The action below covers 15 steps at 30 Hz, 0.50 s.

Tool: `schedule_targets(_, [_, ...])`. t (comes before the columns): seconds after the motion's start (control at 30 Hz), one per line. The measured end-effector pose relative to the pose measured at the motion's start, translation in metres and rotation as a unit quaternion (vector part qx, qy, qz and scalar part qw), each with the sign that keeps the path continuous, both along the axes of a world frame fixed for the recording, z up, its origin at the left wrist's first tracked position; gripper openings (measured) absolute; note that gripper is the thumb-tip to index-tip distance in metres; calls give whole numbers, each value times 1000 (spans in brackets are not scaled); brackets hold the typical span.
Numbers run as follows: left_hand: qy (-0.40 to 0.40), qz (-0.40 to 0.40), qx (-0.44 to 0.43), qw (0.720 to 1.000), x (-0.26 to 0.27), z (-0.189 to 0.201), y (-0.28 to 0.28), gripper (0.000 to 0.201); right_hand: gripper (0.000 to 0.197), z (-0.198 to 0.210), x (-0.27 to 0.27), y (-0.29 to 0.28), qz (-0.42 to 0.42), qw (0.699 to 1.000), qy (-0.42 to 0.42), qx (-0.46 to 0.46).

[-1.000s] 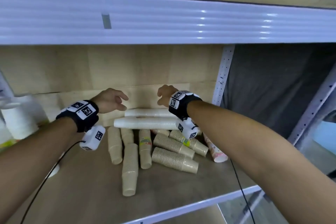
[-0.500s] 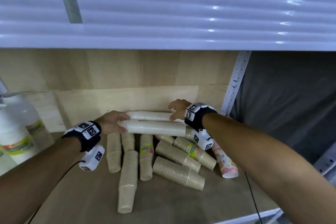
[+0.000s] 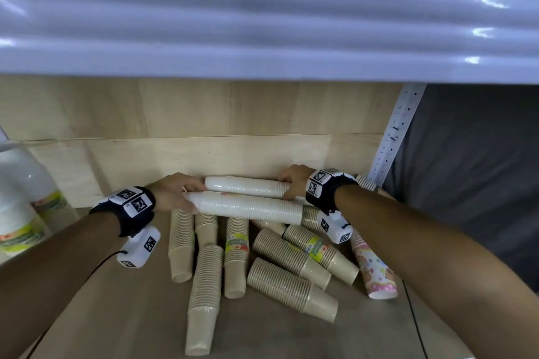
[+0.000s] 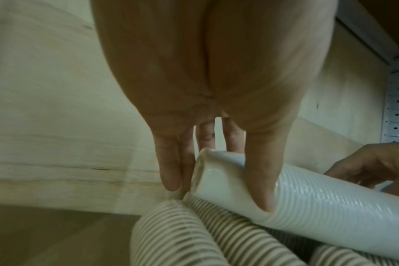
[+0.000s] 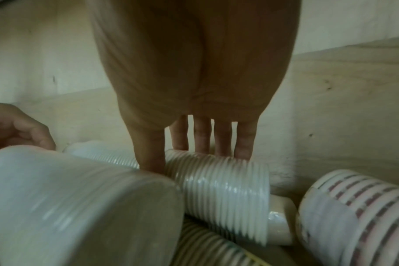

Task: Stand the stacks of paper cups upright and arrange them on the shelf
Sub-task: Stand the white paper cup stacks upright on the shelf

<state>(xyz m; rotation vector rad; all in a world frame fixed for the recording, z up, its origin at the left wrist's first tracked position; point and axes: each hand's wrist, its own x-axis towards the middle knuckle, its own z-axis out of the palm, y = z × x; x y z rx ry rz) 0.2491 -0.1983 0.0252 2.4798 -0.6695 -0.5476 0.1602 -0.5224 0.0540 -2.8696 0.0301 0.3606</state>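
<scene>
Two long white cup stacks lie on their sides at the back of the shelf. My left hand grips the narrow left end of the front white stack, thumb on the near side, fingers behind. My right hand grips the wide right end of the rear white stack. Several brown cup stacks lie toppled in front of and under them. A pink patterned stack lies at the right.
White plastic bottles stand at the left. A red-striped cup stack lies by the perforated metal upright. The upper shelf's white edge hangs low overhead. A wooden back panel is right behind the stacks.
Both hands came down from above the pile onto the white stacks and took hold of them. The head view has moved lower and closer.
</scene>
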Motion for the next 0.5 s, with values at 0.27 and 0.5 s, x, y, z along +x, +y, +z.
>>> schedule_targets(0.27, [10,7,-9,1000,-1,3,5,46,48,-9,7,1,22,1000,3,-19])
schedule_targets(0.5, [1,2,-42,999,-8,28,9,40,55,-2,-2,0,-3,999,-22,-28])
